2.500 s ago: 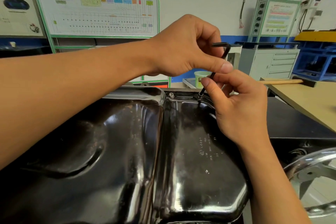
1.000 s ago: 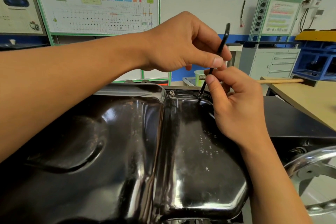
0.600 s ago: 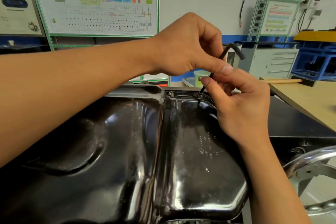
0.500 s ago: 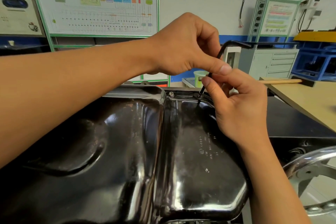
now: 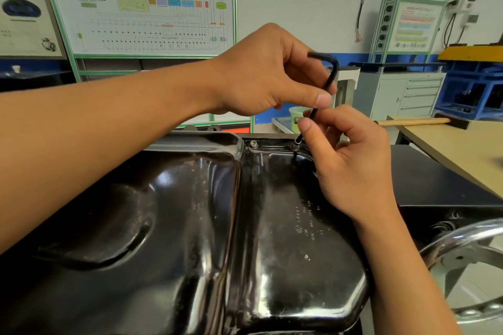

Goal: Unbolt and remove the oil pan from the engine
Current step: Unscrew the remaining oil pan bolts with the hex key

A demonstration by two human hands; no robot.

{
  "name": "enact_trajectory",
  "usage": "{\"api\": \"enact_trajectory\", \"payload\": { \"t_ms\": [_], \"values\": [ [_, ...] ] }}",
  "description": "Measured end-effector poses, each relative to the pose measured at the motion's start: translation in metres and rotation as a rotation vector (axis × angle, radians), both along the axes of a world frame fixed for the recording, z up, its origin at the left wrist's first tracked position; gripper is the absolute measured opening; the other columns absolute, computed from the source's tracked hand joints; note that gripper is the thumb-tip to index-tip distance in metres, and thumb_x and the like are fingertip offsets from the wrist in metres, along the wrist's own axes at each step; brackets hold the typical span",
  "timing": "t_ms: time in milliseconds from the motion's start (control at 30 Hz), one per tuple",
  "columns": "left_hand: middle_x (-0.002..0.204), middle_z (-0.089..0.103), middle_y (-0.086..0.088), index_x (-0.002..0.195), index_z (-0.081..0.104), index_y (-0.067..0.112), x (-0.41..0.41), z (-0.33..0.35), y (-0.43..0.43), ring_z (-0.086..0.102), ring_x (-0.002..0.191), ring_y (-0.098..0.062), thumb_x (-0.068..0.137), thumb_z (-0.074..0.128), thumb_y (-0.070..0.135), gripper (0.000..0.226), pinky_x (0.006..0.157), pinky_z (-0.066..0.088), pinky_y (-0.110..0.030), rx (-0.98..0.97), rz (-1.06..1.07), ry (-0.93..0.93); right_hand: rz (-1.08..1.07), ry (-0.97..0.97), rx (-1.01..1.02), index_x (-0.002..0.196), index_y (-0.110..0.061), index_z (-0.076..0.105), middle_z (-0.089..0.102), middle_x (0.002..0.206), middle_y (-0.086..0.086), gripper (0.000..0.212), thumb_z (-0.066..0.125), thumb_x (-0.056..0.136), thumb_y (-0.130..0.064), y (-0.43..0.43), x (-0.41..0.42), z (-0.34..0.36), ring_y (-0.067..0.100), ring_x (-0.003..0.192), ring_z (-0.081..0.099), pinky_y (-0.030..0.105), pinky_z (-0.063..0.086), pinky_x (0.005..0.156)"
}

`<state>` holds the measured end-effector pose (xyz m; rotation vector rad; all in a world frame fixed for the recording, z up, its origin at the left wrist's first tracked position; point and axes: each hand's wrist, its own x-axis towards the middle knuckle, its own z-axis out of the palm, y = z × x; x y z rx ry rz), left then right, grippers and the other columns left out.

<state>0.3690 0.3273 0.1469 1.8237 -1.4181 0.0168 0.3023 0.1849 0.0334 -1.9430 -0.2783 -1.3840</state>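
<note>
— Why two hands on such a small tool?

— The hex key (image 5: 331, 73) stands steeply, its tip seated in a bolt (image 5: 296, 146) on the far flange of the oil pan (image 5: 190, 226). The left hand (image 5: 272, 73) pinches the shank just under the bend, thumb in front and fingers curled behind, which suits spinning it. The right hand (image 5: 351, 160) pinches the shank low down between thumb and forefinger; I judge that grip is there to steady the tip in the socket.

— So both grips are closed on the key?

— Yes, each one on it, neither hand holding the pan.

— And the pan itself?

— Lying bottom-up on the engine, filling the near view, glossy and black. A second bolt (image 5: 253, 143) sits in the flange just left of the one in hand, so the pan looks fastened.

— How are the arms set?

— The left forearm crosses in from the left, above the pan, wrist bent down. The right comes up from below, wrist raised, spare fingers loosely curled. The desk (image 5: 462, 149) stands off to the right.
</note>
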Motion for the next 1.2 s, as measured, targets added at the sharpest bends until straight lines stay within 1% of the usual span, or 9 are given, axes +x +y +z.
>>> {"api": "enact_trajectory", "payload": {
  "t_ms": [100, 233, 300, 400, 533, 733, 900, 1067, 1200],
  "values": [
    [0.072, 0.070, 0.003, 0.073, 0.068, 0.014, -0.0027, -0.0005, -0.0037, 0.062, 0.061, 0.003, 0.075, 0.081, 0.004, 0.017, 0.054, 0.043, -0.007, -0.019, -0.002, -0.021, 0.010, -0.050, 0.054, 0.084, -0.027, 0.069, 0.057, 0.069, -0.010, 0.008, 0.075, 0.088, -0.024, -0.0004, 0.0004, -0.0004, 0.009, 0.061, 0.048, 0.023, 0.038, 0.063],
    [0.072, 0.068, -0.002, 0.072, 0.066, 0.013, -0.0028, 0.0004, -0.0053, 0.061, 0.064, -0.005, 0.074, 0.083, 0.008, 0.018, 0.062, 0.048, -0.013, -0.013, -0.005, -0.058, 0.018, -0.064, 0.075, 0.083, -0.034, 0.067, 0.057, 0.067, -0.013, 0.018, 0.077, 0.087, -0.020, -0.0001, 0.0009, -0.0007, 0.008, 0.061, 0.047, 0.022, 0.038, 0.063],
    [0.073, 0.069, 0.000, 0.075, 0.068, 0.012, -0.0026, 0.0005, -0.0041, 0.062, 0.067, -0.006, 0.075, 0.083, 0.009, 0.016, 0.065, 0.051, -0.015, -0.008, -0.017, -0.050, 0.009, -0.046, 0.043, 0.084, -0.027, 0.068, 0.056, 0.066, -0.008, 0.012, 0.073, 0.090, -0.018, -0.0002, 0.0008, -0.0006, 0.011, 0.061, 0.046, 0.025, 0.038, 0.062],
    [0.075, 0.073, 0.013, 0.091, 0.072, 0.015, -0.0025, 0.0007, -0.0002, 0.066, 0.074, 0.002, 0.080, 0.078, 0.006, 0.015, 0.062, 0.048, -0.009, 0.012, -0.064, -0.004, -0.001, -0.018, 0.014, 0.084, -0.020, 0.067, 0.056, 0.069, -0.005, 0.010, 0.068, 0.093, -0.015, 0.0004, 0.0002, 0.0001, 0.011, 0.062, 0.046, 0.025, 0.038, 0.063],
    [0.091, 0.078, 0.010, 0.105, 0.072, 0.017, -0.0004, 0.0030, 0.0031, 0.071, 0.091, -0.002, 0.088, 0.071, 0.008, 0.019, 0.061, 0.049, -0.015, 0.040, -0.063, -0.005, -0.003, 0.020, 0.000, 0.087, -0.008, 0.070, 0.062, 0.075, 0.004, 0.013, 0.063, 0.095, -0.016, 0.0008, 0.0006, -0.0003, 0.016, 0.067, 0.051, 0.028, 0.042, 0.064],
    [0.074, 0.073, 0.018, 0.088, 0.073, 0.017, -0.0034, 0.0027, 0.0003, 0.069, 0.078, 0.004, 0.080, 0.077, 0.004, 0.016, 0.059, 0.047, -0.005, -0.026, -0.041, -0.015, -0.006, 0.033, -0.020, 0.094, -0.012, 0.071, 0.061, 0.076, -0.001, 0.011, 0.061, 0.095, -0.016, 0.0005, 0.0006, -0.0006, 0.012, 0.068, 0.050, 0.026, 0.041, 0.063],
    [0.069, 0.072, 0.011, 0.074, 0.070, 0.017, -0.0050, 0.0026, -0.0034, 0.068, 0.072, -0.003, 0.073, 0.083, 0.010, 0.015, 0.072, 0.052, -0.014, -0.039, -0.025, -0.071, -0.012, -0.014, 0.039, 0.087, -0.016, 0.073, 0.061, 0.071, -0.001, 0.008, 0.073, 0.088, -0.024, -0.0001, 0.0008, -0.0007, 0.017, 0.062, 0.050, 0.033, 0.044, 0.061],
    [0.072, 0.069, -0.003, 0.071, 0.067, 0.014, -0.0042, 0.0015, -0.0063, 0.063, 0.068, -0.010, 0.072, 0.084, 0.012, 0.017, 0.070, 0.054, -0.021, -0.054, -0.006, -0.084, -0.021, -0.044, 0.083, 0.084, -0.018, 0.074, 0.061, 0.068, -0.004, 0.005, 0.077, 0.086, -0.021, -0.0002, 0.0005, -0.0008, 0.010, 0.060, 0.048, 0.029, 0.042, 0.061],
    [0.073, 0.072, 0.005, 0.082, 0.070, 0.012, -0.0041, 0.0015, -0.0033, 0.065, 0.071, -0.004, 0.076, 0.081, 0.009, 0.013, 0.066, 0.053, -0.015, -0.021, -0.053, -0.036, -0.036, -0.027, 0.028, 0.081, -0.014, 0.070, 0.060, 0.069, 0.003, 0.010, 0.072, 0.091, -0.014, 0.0008, 0.0013, -0.0004, 0.013, 0.061, 0.047, 0.029, 0.041, 0.062]
  ]
}}
